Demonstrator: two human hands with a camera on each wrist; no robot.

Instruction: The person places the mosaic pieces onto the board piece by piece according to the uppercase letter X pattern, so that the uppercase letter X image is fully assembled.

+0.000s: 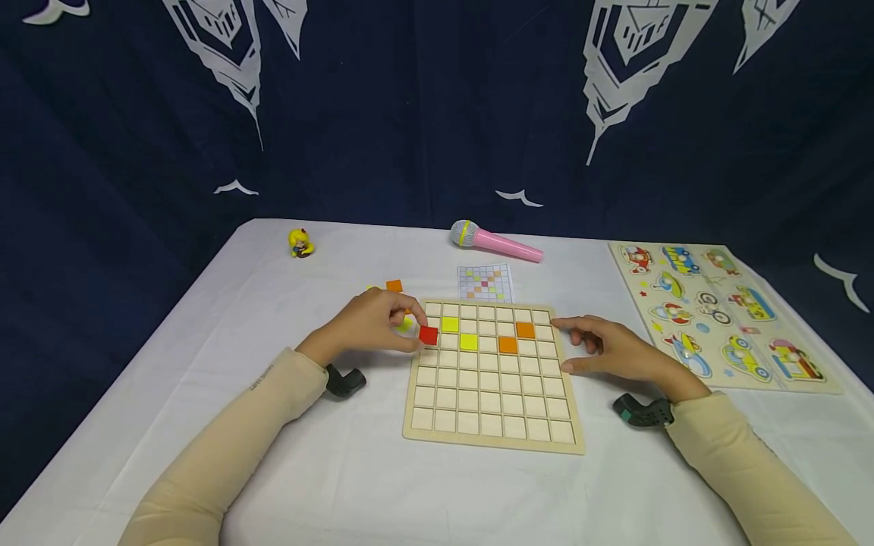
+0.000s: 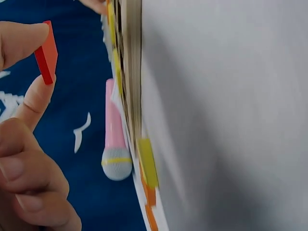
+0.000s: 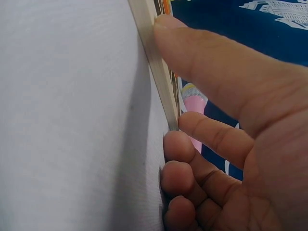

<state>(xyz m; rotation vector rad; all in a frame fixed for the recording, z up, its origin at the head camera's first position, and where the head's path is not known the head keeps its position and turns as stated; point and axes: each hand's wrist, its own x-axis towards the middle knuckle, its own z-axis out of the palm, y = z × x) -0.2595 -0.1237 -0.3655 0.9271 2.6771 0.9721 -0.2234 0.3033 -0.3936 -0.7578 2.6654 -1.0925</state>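
Note:
Between thumb and index finger, my left hand (image 1: 372, 321) pinches a red square tile (image 1: 428, 335) by its edges. In the left wrist view that red tile (image 2: 47, 53) is held up, apart from the board. The wooden grid board (image 1: 493, 445) lies flat, with yellow tiles (image 1: 450, 324) and orange tiles (image 1: 508, 345) in its upper cells. My right hand (image 1: 611, 349) rests at the board's right edge. Its thumb (image 3: 202, 57) and index fingertip touch that edge, and the other fingers bend loosely against the tablecloth.
Loose orange (image 1: 394, 286) and yellow (image 1: 406, 324) tiles lie behind the left hand, partly hidden. A printed pattern card (image 1: 485, 283) and a pink microphone (image 1: 505, 244) lie beyond the board. A small yellow-haired figurine (image 1: 300, 243) stands back left; a picture puzzle board (image 1: 717, 318) lies at right.

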